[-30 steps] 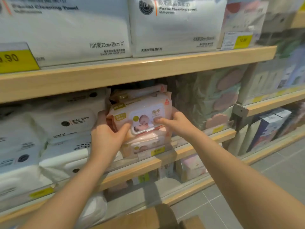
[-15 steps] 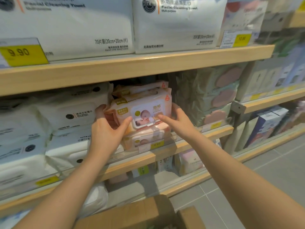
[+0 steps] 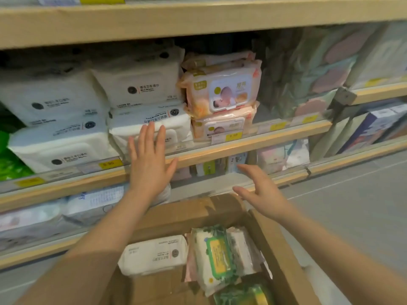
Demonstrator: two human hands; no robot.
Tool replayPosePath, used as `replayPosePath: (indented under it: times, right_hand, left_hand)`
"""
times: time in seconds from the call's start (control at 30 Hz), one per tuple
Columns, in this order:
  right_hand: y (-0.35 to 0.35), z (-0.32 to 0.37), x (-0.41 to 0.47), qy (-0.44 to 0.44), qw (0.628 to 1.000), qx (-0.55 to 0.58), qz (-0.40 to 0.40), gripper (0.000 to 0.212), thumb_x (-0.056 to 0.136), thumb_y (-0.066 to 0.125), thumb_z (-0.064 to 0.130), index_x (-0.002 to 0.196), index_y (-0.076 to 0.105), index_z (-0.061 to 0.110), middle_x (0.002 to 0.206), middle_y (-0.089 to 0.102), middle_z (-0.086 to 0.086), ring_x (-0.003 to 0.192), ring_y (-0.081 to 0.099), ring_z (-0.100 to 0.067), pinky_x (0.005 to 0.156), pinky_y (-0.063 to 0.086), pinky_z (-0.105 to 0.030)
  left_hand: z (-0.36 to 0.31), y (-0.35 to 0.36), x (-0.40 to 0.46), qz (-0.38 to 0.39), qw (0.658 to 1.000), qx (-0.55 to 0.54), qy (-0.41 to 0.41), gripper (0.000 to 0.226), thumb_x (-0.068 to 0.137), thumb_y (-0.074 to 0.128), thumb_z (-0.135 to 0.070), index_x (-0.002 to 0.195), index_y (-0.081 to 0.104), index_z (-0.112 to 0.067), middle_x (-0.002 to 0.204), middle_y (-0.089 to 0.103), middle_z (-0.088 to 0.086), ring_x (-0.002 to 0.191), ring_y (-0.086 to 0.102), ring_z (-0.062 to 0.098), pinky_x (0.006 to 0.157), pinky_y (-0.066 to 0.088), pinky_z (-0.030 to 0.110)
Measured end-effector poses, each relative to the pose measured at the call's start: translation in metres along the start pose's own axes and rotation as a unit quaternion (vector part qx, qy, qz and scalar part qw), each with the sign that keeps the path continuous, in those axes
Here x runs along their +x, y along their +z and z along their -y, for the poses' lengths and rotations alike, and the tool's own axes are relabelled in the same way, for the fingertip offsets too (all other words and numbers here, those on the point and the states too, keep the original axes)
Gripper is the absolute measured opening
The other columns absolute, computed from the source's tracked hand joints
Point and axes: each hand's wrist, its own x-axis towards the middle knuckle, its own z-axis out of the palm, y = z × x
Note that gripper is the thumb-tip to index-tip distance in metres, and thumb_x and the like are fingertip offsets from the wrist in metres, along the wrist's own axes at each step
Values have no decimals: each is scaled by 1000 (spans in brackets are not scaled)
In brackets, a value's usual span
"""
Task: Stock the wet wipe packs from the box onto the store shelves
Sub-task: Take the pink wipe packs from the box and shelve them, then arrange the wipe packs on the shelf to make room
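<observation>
Both hands are seen empty, fingers straight & spread. The left hand [image 3: 149, 166] is held up in front of the front edge of the light-wood middle shelf [image 3: 264, 142], its fingertips overlapping a white soft-plastic wipe pack w/ black round logo [image 3: 154, 126]; actual contact can't be told. The right hand [image 3: 262, 192] is held lower, thumb apart from the fingers, above the far-right corner of the open brown cardboard box [image 3: 198, 214], touching nothing.

The pink baby wipe pack w/ a white flip lid & baby photo [image 3: 222, 91] is stacked on a 2nd pink pack [image 3: 222, 126] at the shelf's front edge, just right of the white packs; more pink packs are glimpsed behind it. Its Chinese lettering is too blurred to be read. On the strip below, a yellow price tag [image 3: 233, 135] is read as "9.90"; another yellow tag [image 3: 110, 164] toward the left end seems the same, though blurred. Black Chinese print on the white packs is not legible.

Inside the box, a white rectangular wipe pack [image 3: 154, 254] is lain near the left wall, and a white pack w/ a green-framed yellow lid [image 3: 217, 256] is tilted beside it, toward the right wall. A further green pack [image 3: 242, 296] is partly seen at the near edge.
</observation>
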Motion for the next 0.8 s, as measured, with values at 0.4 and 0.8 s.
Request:
replayPosePath:
  times: [0.4, 0.8]
  right_hand:
    - [133, -36, -79, 132, 987, 21, 94, 65, 86, 64, 39, 140, 36, 19, 135, 43, 3, 128, 39, -14, 101, 32, -21]
    - [202, -39, -85, 305, 948, -31, 84, 123, 58, 77, 62, 148, 4, 23, 135, 34, -9, 124, 37, -30, 100, 40, -42]
  left_hand:
    - [-9, 94, -219, 243, 962, -102, 68, 58, 72, 67, -34, 126, 49, -19, 124, 52, 1, 112, 56, 23, 102, 35, 36]
    - [27, 126, -260, 417, 909, -25, -21, 108, 66, 74, -40, 150, 7, -31, 158, 7, 10, 144, 9, 35, 112, 10, 46]
